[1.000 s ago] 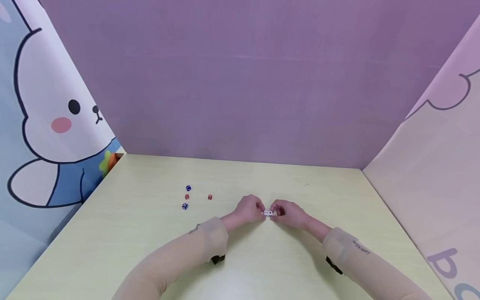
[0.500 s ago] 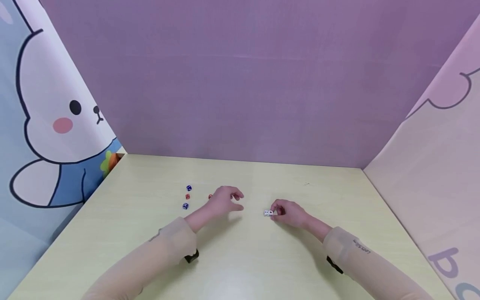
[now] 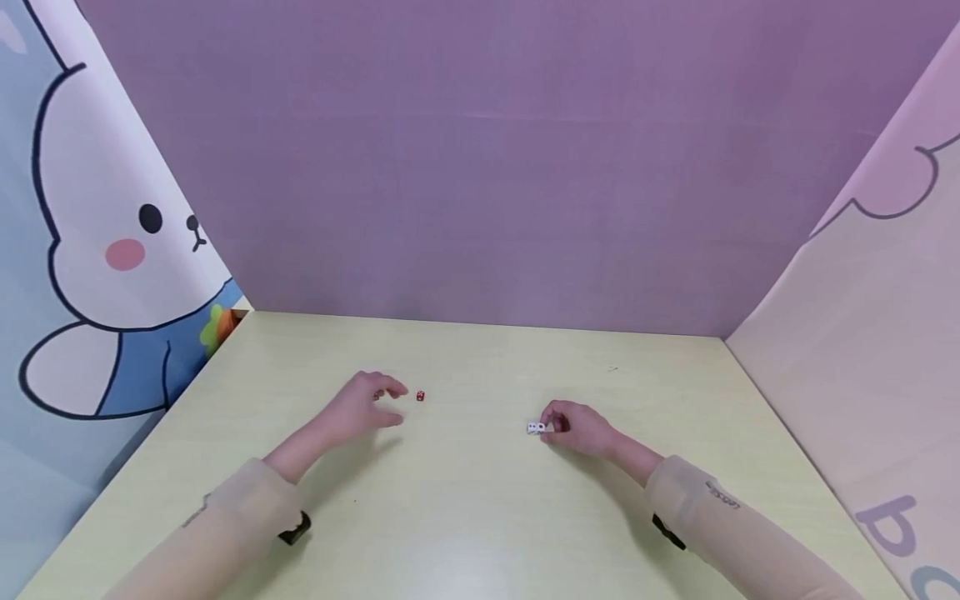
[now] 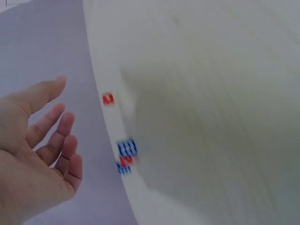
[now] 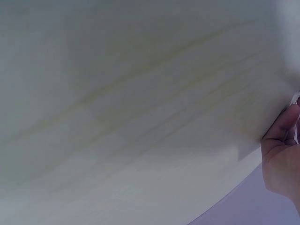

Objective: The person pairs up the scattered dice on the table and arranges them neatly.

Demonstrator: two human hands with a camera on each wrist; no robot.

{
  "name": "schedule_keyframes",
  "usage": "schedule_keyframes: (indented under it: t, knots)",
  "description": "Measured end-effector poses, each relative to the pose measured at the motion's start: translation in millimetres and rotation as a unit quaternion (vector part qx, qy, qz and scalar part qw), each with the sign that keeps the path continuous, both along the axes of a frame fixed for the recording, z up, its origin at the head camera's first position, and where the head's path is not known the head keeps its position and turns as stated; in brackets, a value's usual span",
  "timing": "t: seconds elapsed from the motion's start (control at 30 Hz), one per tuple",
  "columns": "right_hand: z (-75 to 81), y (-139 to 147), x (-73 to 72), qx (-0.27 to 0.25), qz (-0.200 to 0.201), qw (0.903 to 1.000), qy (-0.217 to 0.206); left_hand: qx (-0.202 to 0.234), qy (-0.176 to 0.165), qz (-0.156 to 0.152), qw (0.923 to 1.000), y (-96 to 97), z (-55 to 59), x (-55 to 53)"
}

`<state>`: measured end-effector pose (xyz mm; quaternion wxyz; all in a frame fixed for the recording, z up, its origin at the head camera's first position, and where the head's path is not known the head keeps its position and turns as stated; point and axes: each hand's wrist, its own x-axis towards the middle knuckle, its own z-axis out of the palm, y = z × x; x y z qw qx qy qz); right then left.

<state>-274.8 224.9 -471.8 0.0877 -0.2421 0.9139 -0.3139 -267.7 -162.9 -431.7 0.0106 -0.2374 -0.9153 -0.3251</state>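
Note:
In the head view my left hand (image 3: 356, 410) hovers over the left part of the table, fingers and thumb spread with nothing between them. Just beyond its fingertips lies a red die (image 3: 420, 396). The left wrist view, blurred, has a larger-looking blue die (image 4: 127, 147), a second red die (image 4: 125, 161) and another blue die (image 4: 123, 168) bunched together; my left hand mostly covers these in the head view. Two white dice (image 3: 532, 428) stand side by side near the middle. My right hand (image 3: 581, 429) pinches the right one between thumb and fingers.
The pale wooden table (image 3: 480, 517) runs back to a purple wall panel (image 3: 480, 167). Printed side panels stand left and right, the left one with a cartoon rabbit (image 3: 97, 208). A small dark mark (image 3: 612, 369) shows on the table at back right.
My left hand has let go of the white dice and moved left, past the lone red die, to the blue and red dice. My right hand has stayed at the white dice.

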Motion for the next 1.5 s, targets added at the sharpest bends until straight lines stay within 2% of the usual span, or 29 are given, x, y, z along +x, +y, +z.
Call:
schedule_keyframes:
  t: [0.13, 0.23, 0.5, 0.7, 0.83, 1.03, 1.17, 1.5]
  knots:
    - [0.5, 1.0, 0.3, 0.003, -0.003, 1.0000, -0.001, -0.013, -0.012, 0.012, 0.9998, -27.1, -4.7, -0.5]
    - [0.1, 1.7, -0.2, 0.006, -0.007, 0.9999, -0.006, -0.018, -0.022, 0.015, 0.9995, -40.5, -8.2, -2.2]
    - [-1.5, 1.5, -1.9, -0.002, 0.003, 1.0000, -0.004, -0.032, -0.074, 0.027, 0.9964, -54.4, -18.3, -11.8]
    - [-0.6, 2.2, -2.6, -0.003, 0.000, 1.0000, -0.006, -0.042, -0.085, 0.016, 0.9954, -53.3, -19.5, -19.3]
    - [1.4, 1.5, -1.8, -0.007, 0.001, 1.0000, -0.007, -0.048, -0.082, 0.009, 0.9954, -51.8, -21.2, -20.3]
    - [2.0, 1.2, 0.7, -0.005, -0.002, 0.9999, -0.014, -0.038, -0.092, 0.000, 0.9951, -45.6, -22.5, -13.6]
    - [-0.4, 0.8, 1.2, -0.008, -0.006, 0.9999, -0.012, -0.024, -0.101, 0.005, 0.9945, -37.7, -23.5, -8.3]
    - [-2.4, 1.3, 0.1, -0.009, -0.015, 0.9998, -0.012, -0.018, -0.106, -0.002, 0.9942, -9.3, -25.1, 0.8]
